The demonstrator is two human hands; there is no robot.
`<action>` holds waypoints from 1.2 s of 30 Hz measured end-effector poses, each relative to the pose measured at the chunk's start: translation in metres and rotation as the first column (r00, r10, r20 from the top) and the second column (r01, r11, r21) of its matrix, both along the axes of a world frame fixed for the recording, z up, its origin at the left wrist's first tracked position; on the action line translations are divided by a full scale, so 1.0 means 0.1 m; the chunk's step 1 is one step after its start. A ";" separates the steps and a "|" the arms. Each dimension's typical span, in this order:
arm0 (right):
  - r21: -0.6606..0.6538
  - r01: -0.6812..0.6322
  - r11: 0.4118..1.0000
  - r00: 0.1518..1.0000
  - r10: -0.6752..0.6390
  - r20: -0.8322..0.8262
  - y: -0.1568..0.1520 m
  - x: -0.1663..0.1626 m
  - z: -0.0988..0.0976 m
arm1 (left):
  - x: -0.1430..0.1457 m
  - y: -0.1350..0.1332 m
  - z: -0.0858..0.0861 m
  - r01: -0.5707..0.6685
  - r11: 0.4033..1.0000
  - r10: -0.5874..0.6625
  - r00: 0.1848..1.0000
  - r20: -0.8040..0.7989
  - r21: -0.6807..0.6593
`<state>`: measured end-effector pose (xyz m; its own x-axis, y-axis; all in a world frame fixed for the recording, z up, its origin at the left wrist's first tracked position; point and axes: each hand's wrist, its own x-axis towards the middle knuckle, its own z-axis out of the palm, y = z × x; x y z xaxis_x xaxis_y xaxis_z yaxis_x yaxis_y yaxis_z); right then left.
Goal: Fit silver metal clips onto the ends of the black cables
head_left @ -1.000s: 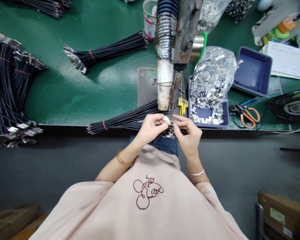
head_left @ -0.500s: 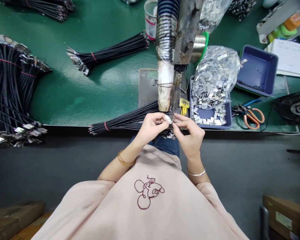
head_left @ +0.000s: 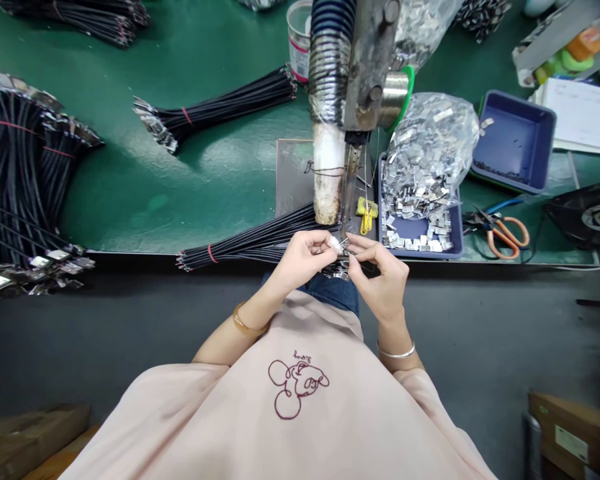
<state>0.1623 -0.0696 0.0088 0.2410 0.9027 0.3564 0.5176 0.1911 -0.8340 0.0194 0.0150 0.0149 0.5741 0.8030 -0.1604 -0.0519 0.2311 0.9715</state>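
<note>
My left hand (head_left: 307,257) is closed in a pinch, with white wrapping at a fingertip, on a small shiny metal connector (head_left: 343,244). Thumb and fingers of my right hand (head_left: 383,270) are pinched close beside it; whatever thin piece they hold is too small to make out. Just above both hands is the lower end of a metal soldering fixture (head_left: 350,193), next to a white-wrapped hose nozzle (head_left: 327,173). A bundle of black cables (head_left: 245,240) lies to the left, running behind my left hand, with metal ends (head_left: 337,269) showing below my fingers.
A blue tray (head_left: 457,230) holds loose metal connectors and a full plastic bag (head_left: 430,153). Orange-handled pliers (head_left: 505,237), a yellow clip-like piece (head_left: 367,215), a solder spool (head_left: 397,97) and another blue tray (head_left: 517,133) are nearby. More cable bundles (head_left: 230,100) lie leftward.
My right hand has drawn slightly away from the left, opening a small gap between the fingertips. The metal connector at the left fingertips shows more plainly now.
</note>
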 end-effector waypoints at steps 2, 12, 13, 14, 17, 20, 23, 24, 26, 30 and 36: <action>-0.012 0.027 1.000 1.000 -0.026 0.004 -0.01 0.00 0.03 | -0.02 -0.02 0.00 0.026 0.999 -0.025 1.000 -0.010 0.032; 0.186 0.488 0.853 0.863 -0.503 0.041 -0.06 0.50 0.24 | -0.25 -0.18 -0.13 -0.042 0.921 0.100 0.987 -0.129 0.387; 0.083 0.463 0.882 0.877 -0.470 0.103 -0.02 0.59 0.23 | -0.26 -0.15 -0.14 -0.090 0.859 0.186 0.972 -0.145 0.503; 0.001 0.440 0.898 0.885 -0.434 0.171 0.03 0.67 0.21 | -0.26 -0.10 -0.16 -0.099 0.768 0.267 0.948 -0.175 0.633; -0.132 0.418 0.899 0.861 -0.346 0.372 0.21 0.87 0.11 | -0.21 0.04 -0.21 0.116 0.485 0.420 0.838 -0.348 0.867; -0.256 0.315 0.914 0.870 -0.170 0.463 0.36 0.94 0.05 | -0.13 0.12 -0.26 0.290 0.395 0.480 0.744 -0.465 0.872; -0.331 0.271 0.904 0.859 -0.071 0.507 0.43 0.92 0.07 | -0.10 0.11 -0.27 0.265 0.372 0.486 0.761 -0.430 0.890; -0.338 0.277 0.900 0.842 -0.058 0.537 0.43 0.90 0.09 | -0.11 0.09 -0.26 0.232 0.376 0.469 0.787 -0.401 0.897; -0.330 0.315 0.890 0.779 -0.043 0.625 0.43 0.88 0.11 | -0.15 0.04 -0.22 0.160 0.404 0.415 0.845 -0.336 0.901; -0.271 0.372 0.888 0.670 -0.054 0.740 0.42 0.86 0.10 | -0.24 -0.08 -0.13 0.105 0.449 0.244 0.941 -0.235 0.887; -0.014 0.377 0.926 0.847 -0.338 0.411 0.26 0.73 0.16 | -0.18 -0.25 -0.09 0.042 0.577 0.140 0.979 -0.150 0.816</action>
